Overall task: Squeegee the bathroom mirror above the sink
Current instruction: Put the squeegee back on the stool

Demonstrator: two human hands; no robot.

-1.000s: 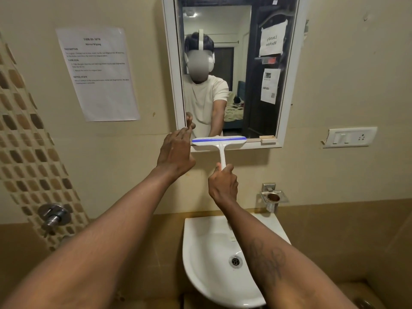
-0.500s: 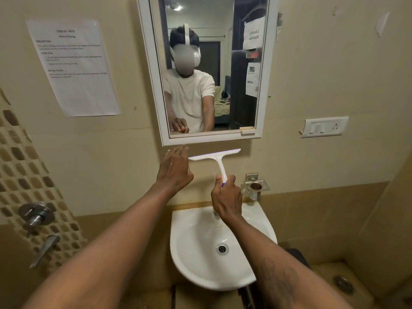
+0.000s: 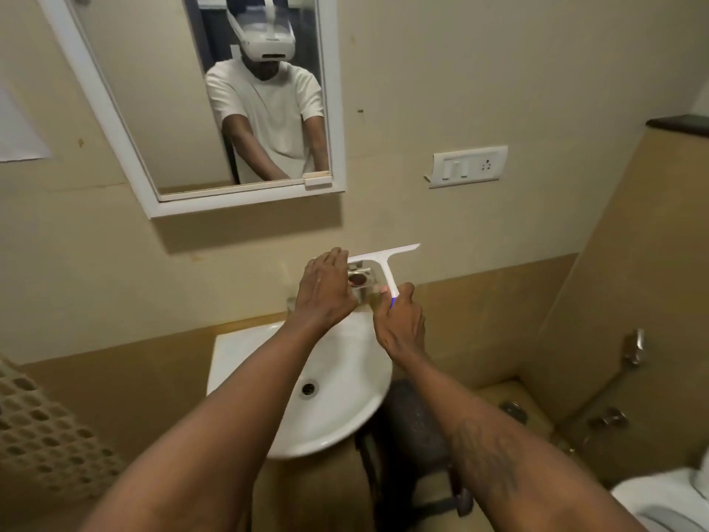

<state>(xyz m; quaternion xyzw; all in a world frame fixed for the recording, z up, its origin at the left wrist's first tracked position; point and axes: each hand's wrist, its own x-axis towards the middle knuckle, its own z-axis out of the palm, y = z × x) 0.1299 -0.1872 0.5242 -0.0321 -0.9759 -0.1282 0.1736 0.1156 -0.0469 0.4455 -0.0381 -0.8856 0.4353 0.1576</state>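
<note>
A person's right hand (image 3: 401, 320) is gripping a squeegee (image 3: 385, 264) by its handle above the sink (image 3: 245, 359), well below the mirror (image 3: 161, 109), while the open left hand (image 3: 326, 289) is hovering at the blade's left end. Wiping the blade dry before another pass would likely prevent streaks. The left hand is hiding the blade's tip and part of the holder (image 3: 360, 280) behind.

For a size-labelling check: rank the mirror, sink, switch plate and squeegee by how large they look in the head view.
1. mirror, cut off at the top edge
2. sink, partly behind the arms
3. switch plate and squeegee look alike; unranked.
</note>
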